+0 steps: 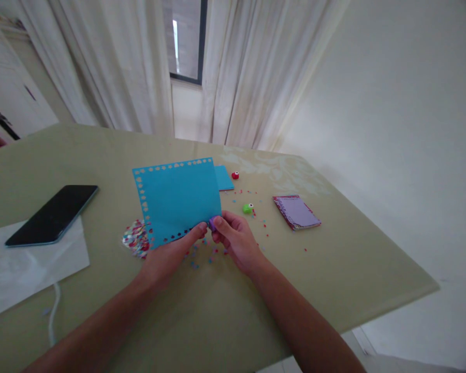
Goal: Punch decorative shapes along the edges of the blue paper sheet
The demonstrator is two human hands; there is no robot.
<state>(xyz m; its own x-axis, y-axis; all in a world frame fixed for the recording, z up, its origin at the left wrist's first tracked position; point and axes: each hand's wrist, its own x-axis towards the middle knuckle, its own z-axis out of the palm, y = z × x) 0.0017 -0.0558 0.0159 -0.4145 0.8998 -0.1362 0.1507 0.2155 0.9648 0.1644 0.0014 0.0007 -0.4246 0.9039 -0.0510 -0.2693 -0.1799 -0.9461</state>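
A blue sheet of paper (pixel 178 202) stands tilted up in front of me, small shapes punched along its top, left and bottom edges. My left hand (pixel 171 254) grips its lower edge, thumb in front and the other fingers hidden behind. At the sheet's lower right corner, my right hand (pixel 236 235) is closed around a small purple craft punch (pixel 212 224), which sits on the paper's edge. Beyond my right hand lie a green punch (pixel 248 208) and a red punch (pixel 235 175). Tiny paper cutouts (pixel 195 265) are scattered on the table below.
A heap of confetti (pixel 135 239) lies partly behind the sheet. More blue paper (pixel 224 178) rests behind it. To the right is a stack of purple and red paper (pixel 297 212). On the left, a phone (pixel 52 215) lies over white paper (pixel 68 254), near a white cable (pixel 53 313).
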